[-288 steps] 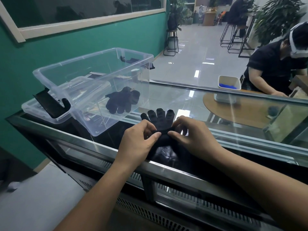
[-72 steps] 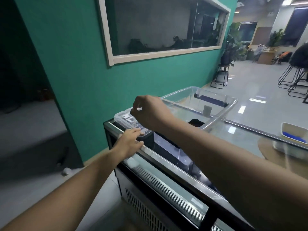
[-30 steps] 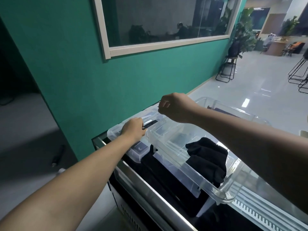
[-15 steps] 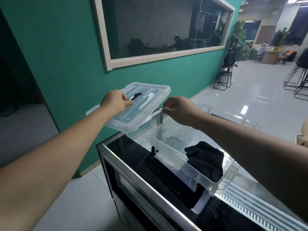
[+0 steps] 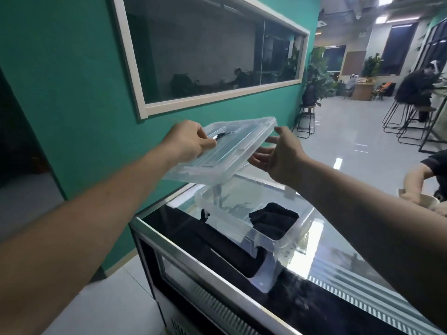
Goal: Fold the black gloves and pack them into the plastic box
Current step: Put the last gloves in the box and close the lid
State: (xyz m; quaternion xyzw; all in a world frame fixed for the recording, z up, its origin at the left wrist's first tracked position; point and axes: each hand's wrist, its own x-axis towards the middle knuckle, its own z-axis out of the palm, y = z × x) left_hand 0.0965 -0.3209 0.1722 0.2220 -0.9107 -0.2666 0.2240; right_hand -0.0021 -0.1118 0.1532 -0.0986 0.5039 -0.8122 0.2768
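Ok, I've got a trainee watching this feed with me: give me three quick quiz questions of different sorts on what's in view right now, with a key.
1. True or false: the clear lid is already seated on the plastic box.
2. Multiple choice: where are the black gloves? A) on the glass counter beside the box B) inside the plastic box C) in the right hand.
3. Short answer: which hand grips the lid, and what is the other doing?

Key
1. False: it is held in the air above the box.
2. B.
3. The left hand grips it; the right hand is open, reaching at the lid's near edge.
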